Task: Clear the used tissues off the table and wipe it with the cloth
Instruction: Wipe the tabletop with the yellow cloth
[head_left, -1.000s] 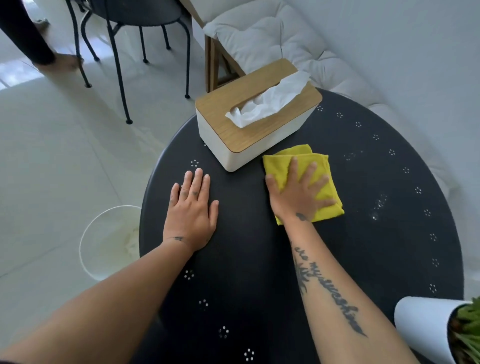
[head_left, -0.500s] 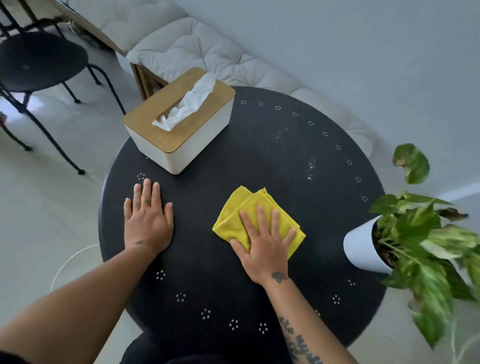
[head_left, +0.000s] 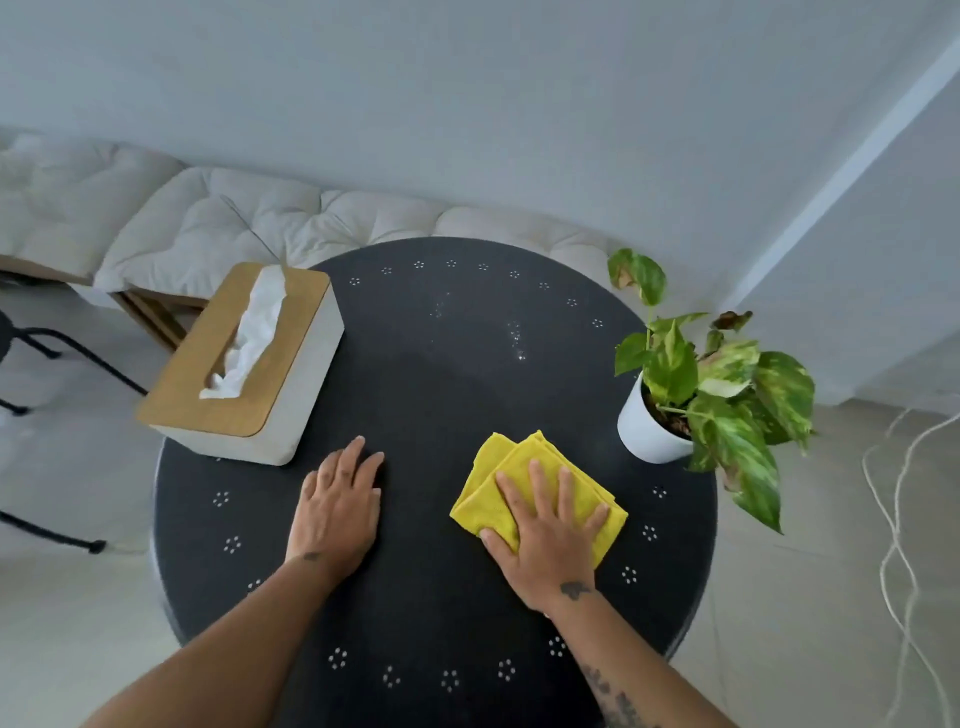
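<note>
A round black table with small white flower-like dots fills the middle. A folded yellow cloth lies on its right front part. My right hand presses flat on the cloth, fingers spread. My left hand rests flat on the bare tabletop to the left of it, palm down, holding nothing. No loose used tissues show on the table. Faint whitish specks mark the far middle of the top.
A white tissue box with a wooden lid stands at the table's left edge, a tissue sticking out. A potted plant in a white pot stands at the right edge. A cushioned bench runs behind; white cords lie on the floor at right.
My right hand has slid the cloth from beside the tissue box toward the right front of the table. The view has swung right; the floor bin has left view.
</note>
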